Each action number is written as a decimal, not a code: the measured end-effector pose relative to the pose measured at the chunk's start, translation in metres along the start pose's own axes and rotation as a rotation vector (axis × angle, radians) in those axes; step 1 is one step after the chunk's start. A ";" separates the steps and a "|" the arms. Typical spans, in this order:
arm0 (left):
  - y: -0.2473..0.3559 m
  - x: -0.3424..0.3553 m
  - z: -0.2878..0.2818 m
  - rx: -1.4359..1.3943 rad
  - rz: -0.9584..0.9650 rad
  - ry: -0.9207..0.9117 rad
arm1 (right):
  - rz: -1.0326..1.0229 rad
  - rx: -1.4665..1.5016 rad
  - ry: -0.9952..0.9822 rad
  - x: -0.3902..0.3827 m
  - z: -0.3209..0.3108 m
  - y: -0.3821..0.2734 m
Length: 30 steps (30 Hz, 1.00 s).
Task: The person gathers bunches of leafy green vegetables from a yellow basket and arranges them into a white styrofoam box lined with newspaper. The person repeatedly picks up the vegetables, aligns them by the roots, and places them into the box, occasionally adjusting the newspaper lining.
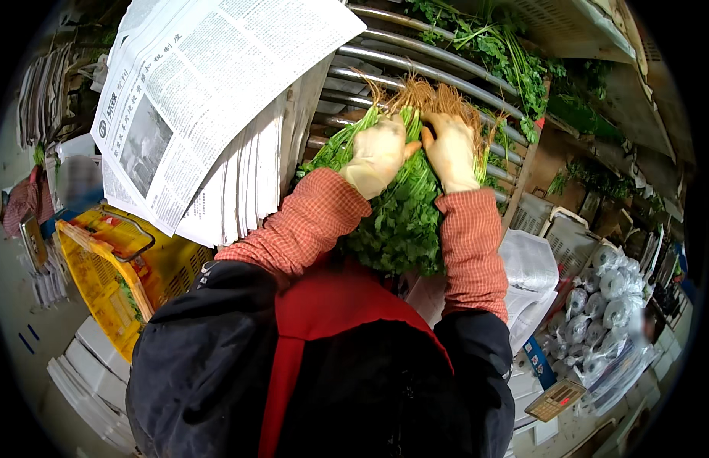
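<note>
A bunch of leafy green herbs (pixel 400 229) lies on a rack of metal bars (pixel 431 57), its tan roots (pixel 419 91) toward the back and its leaves toward me. My left hand (pixel 376 153), in a cream glove, is closed on the stems just below the roots. My right hand (pixel 450 149), gloved alike, grips the same bunch on the right, fingers curled among the root ends and partly hidden. Both forearms have orange checked sleeves. A thick stack of newspapers (pixel 217 84) stands beside my left hand, its top sheets spread out.
More loose greens (pixel 515 53) lie at the upper right of the rack. A yellow crate (pixel 103 259) is at lower left. At right are a grey crate (pixel 564 237), rolls in clear plastic (pixel 599 305), a calculator (pixel 557 397) and more paper (pixel 526 278).
</note>
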<state>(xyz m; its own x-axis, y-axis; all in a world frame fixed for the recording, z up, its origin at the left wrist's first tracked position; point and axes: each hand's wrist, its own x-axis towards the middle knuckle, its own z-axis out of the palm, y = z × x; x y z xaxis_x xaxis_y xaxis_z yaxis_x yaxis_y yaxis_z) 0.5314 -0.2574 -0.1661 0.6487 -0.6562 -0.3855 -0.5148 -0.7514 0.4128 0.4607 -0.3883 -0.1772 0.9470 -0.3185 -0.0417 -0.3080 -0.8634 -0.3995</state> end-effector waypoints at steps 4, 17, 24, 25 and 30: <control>-0.003 -0.021 0.016 -0.089 0.135 0.127 | 0.051 0.088 0.084 -0.022 -0.006 -0.002; -0.003 -0.033 0.036 -0.082 0.257 0.361 | 0.131 -0.264 -0.404 0.058 -0.003 -0.022; -0.001 -0.028 0.052 0.102 0.285 0.384 | 0.354 0.069 -0.273 0.059 0.016 0.003; -0.001 -0.027 0.053 0.115 0.275 0.368 | 0.374 0.103 -0.247 0.059 0.018 0.002; -0.003 -0.022 0.054 0.096 0.281 0.350 | 0.540 0.672 0.117 0.058 0.031 0.028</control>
<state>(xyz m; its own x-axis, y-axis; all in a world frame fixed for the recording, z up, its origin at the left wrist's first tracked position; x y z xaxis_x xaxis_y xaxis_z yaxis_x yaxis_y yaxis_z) 0.4884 -0.2441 -0.2035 0.6179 -0.7853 0.0392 -0.7371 -0.5612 0.3766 0.5096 -0.4185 -0.2196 0.6603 -0.6878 -0.3016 -0.5581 -0.1806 -0.8099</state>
